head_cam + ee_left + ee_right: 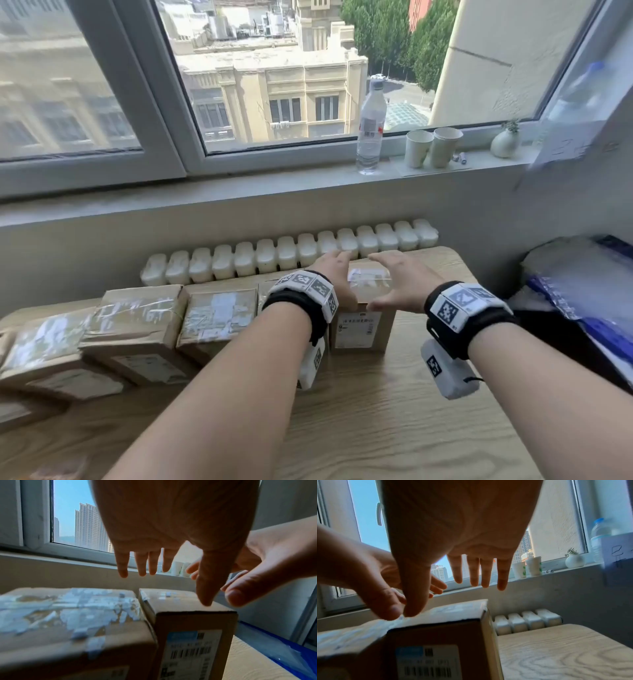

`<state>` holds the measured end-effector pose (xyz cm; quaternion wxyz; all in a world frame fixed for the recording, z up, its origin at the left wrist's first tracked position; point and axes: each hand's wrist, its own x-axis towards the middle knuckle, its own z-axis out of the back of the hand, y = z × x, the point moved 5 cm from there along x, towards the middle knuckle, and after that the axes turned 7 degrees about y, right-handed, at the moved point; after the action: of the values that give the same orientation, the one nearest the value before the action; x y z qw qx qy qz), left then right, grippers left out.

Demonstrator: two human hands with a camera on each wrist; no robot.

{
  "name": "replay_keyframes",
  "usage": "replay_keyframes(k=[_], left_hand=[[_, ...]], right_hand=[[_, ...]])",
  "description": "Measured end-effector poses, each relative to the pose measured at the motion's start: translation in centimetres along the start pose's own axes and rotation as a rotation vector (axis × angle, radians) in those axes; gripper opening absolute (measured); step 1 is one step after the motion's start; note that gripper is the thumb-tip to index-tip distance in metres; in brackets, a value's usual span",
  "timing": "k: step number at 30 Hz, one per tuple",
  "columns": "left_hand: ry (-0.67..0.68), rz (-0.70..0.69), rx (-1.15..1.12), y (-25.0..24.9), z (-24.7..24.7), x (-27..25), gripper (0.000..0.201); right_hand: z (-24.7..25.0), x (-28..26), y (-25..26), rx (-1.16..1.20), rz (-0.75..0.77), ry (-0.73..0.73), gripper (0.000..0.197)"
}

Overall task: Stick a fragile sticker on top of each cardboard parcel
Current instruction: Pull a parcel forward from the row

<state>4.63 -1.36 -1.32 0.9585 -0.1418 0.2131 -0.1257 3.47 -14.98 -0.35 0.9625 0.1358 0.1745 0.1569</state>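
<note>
Several brown cardboard parcels stand in a row on the wooden table (pixel 376 428), their tops covered in clear tape and torn white label scraps. Both hands hang just over the rightmost parcel (pixel 359 329), which carries a barcode label on its front. My left hand (pixel 344 279) is over its left edge and my right hand (pixel 390 282) over its right edge. All fingers are straight and spread, and both hands hold nothing. The left wrist view shows the left thumb close above the parcel (pixel 193 628); contact is unclear. No fragile sticker shows in any view.
The neighbouring parcels (pixel 219 315) (pixel 137 325) run off to the left. A white radiator (pixel 291 253) stands behind the table. The windowsill holds a water bottle (pixel 371 126), two paper cups (pixel 433 147) and a small vase (pixel 505 142). Blue plastic bags (pixel 582 301) are piled at the right.
</note>
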Motion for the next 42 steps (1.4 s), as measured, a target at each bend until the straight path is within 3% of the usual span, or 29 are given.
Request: replay_keyframes(k=[3, 5, 7, 11, 16, 19, 26, 34, 42], left_hand=[[0.089, 0.040, 0.083, 0.1, -1.3, 0.6, 0.103], [0.090, 0.057, 0.126, 0.2, -1.8, 0.9, 0.097], [0.060, 0.056, 0.126, 0.2, -1.8, 1.2, 0.091], [0.059, 0.062, 0.062, 0.5, -1.3, 1.3, 0.101], [0.028, 0.044, 0.089, -0.1, -1.4, 0.2, 0.095], [0.007, 0.010, 0.121, -0.9, -1.5, -0.9, 0.084], [0.065, -0.084, 0.135, -2.9, -2.1, -4.6, 0.097], [0.109, -0.168, 0.053, -1.7, -4.5, -11.7, 0.115], [0.079, -0.127, 0.029, 6.8, -6.0, -19.0, 0.118]], right_hand=[[-1.3, 0.7, -0.8, 0.008, -0.002, 0.083, 0.111], [-2.2, 0.8, -1.5, -0.010, -0.017, 0.119, 0.114], [-2.7, 1.1, -2.0, -0.017, -0.022, 0.119, 0.113], [-2.7, 1.4, -1.9, -0.012, -0.033, 0.068, 0.108], [-2.9, 1.0, -1.6, -0.056, -0.085, 0.080, 0.116], [-2.9, 0.0, -1.6, -0.058, -0.124, 0.095, 0.119], [-3.1, -4.8, -0.8, -0.071, -0.222, 0.096, 0.117], [-4.4, -11.6, 4.3, -0.090, -0.266, 0.100, 0.114], [-8.9, -13.1, 13.5, -0.072, -0.162, 0.101, 0.117]])
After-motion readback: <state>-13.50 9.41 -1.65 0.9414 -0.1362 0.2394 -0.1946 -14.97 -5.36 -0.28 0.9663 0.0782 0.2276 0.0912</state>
